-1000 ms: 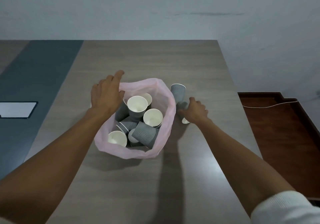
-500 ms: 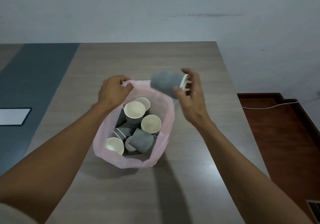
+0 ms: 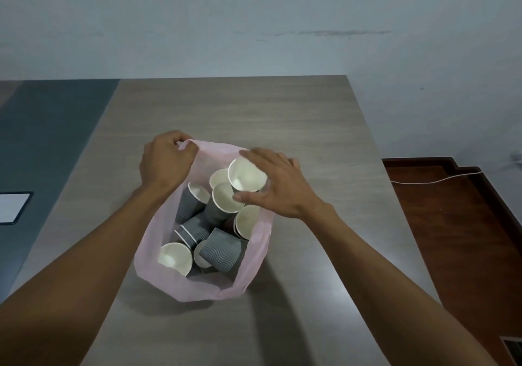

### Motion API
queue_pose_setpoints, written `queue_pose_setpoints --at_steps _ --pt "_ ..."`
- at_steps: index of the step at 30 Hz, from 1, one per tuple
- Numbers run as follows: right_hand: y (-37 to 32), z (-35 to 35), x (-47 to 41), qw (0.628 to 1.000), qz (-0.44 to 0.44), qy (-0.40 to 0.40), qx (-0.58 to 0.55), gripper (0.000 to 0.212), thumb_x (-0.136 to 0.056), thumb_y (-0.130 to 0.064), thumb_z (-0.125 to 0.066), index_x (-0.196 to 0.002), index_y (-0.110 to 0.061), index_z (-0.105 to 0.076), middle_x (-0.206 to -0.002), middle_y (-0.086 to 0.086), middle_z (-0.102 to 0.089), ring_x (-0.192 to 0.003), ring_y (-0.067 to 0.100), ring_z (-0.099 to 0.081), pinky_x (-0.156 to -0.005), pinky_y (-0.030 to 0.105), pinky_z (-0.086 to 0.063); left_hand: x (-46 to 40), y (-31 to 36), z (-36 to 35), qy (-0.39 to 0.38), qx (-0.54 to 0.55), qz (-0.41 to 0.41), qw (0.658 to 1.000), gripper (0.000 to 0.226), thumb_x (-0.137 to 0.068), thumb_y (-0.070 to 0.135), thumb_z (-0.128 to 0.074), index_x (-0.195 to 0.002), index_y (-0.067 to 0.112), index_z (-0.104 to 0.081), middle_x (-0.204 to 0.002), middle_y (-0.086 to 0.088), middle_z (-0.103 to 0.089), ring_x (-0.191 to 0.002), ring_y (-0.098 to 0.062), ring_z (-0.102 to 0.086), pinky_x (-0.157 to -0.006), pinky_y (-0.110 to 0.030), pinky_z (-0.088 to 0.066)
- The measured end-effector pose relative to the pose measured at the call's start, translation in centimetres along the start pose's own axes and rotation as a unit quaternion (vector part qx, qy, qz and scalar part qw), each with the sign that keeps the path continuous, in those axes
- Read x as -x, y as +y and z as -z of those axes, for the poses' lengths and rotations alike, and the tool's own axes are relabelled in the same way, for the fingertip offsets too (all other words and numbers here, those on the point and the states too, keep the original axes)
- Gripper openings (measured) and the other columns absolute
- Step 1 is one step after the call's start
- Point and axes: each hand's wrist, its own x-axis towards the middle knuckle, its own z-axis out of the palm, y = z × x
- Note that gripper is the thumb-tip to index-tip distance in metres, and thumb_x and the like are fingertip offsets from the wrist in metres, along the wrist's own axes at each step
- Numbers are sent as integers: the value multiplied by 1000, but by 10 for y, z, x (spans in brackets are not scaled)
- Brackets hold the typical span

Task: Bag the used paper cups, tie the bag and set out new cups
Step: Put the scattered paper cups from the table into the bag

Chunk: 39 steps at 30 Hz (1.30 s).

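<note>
A pink plastic bag (image 3: 197, 289) stands open on the wooden table (image 3: 254, 116), with several grey ribbed paper cups (image 3: 220, 249) lying jumbled inside, some showing their white insides. My left hand (image 3: 166, 162) pinches the bag's far left rim and holds it up. My right hand (image 3: 279, 184) is over the bag's mouth, fingers wrapped around one paper cup (image 3: 245, 174) whose white opening faces me, just above the cups in the bag.
The table's right edge drops to a dark red-brown floor (image 3: 457, 238) with a white cable (image 3: 435, 180). A grey-blue strip (image 3: 48, 145) runs along the left with a white-faced flat device (image 3: 12, 207) on it. A pale wall stands behind.
My right hand took a cup from the table beside the bag, lifted it and brought it down over the bag's mouth. My left hand closed on the bag's rim.
</note>
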Motion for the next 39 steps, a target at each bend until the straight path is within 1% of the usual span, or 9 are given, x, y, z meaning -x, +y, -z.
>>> queue_pose_setpoints --at_steps 5,8,12,16,21,27,33,35,39 --pt "42 -5 -37 905 -220 253 -262 29 -101 -31 -48 -126 -20 -59 -113 -2 -67 -102 17 -64 -92 45 -54 -1 -13 5 21 -24 -1 999 25 -82 34 -61 -99 28 -78 -95 9 -75 -88 -20 -66 -77 -35 -54" --pt "75 -27 -63 937 -299 71 -166 48 -98 -18 -53 -146 -15 -45 -134 16 -57 -118 32 -61 -102 45 -50 0 -25 16 42 -33 -9 999 27 -84 35 -60 -102 27 -79 -100 9 -77 -91 -19 -66 -80 -35 -54" --pt "74 -62 -101 953 -244 -111 -143 73 -97 -46 -58 -159 -39 -21 -152 21 -36 -133 40 -49 -115 46 -40 5 -42 30 55 -27 -14 998 27 -86 36 -61 -104 26 -79 -99 11 -76 -90 -16 -67 -82 -36 -56" --pt "64 -88 -125 954 -204 -190 -113 50 -94 -33 -67 -141 -22 -55 -137 17 -56 -123 34 -57 -100 36 -48 6 -50 38 49 -13 -16 999 24 -82 36 -61 -98 28 -78 -91 18 -74 -86 -10 -68 -79 -31 -56" --pt "45 -66 -109 951 -238 -41 -192 17 -92 -18 -67 -96 -1 -67 -90 13 -66 -80 21 -55 -67 30 -41 6 -59 44 41 -12 -60 997 16 -79 31 -61 -80 22 -74 -77 13 -69 -75 -5 -60 -65 -1 -36" --pt "-26 -6 -43 900 -52 305 -307 9 -92 -11 -53 -96 -5 -58 -99 14 -57 -89 28 -57 -75 47 -51 5 -64 47 -36 -33 -106 993 25 -99 34 -52 -102 23 -74 -94 6 -74 -89 -15 -63 -79 -27 -47" --pt "-73 -23 2 976 133 96 -143 20 -94 -19 -63 -110 -8 -62 -133 6 -55 -101 17 -63 -90 37 -51 -5 -53 53 -68 -5 -78 995 30 -97 41 -55 -100 19 -76 -96 1 -76 -94 -22 -68 -87 -41 -54" --pt "-71 -27 8 988 80 47 -122 34 -99 -34 -60 -130 -22 -57 -152 -5 -44 -93 6 -64 -99 37 -49 -3 -51 54 -60 7 -61 996 24 -95 39 -59 -99 23 -77 -98 6 -76 -96 -19 -67 -88 -39 -54" --pt "-54 -29 22 962 -153 142 -174 45 -101 -41 -48 -143 -24 -47 -147 -5 -50 -127 10 -52 -109 41 -44 4 -53 57 -51 2 -40 998 15 -91 37 -64 -87 27 -73 -91 4 -74 -91 -21 -66 -84 -36 -53"
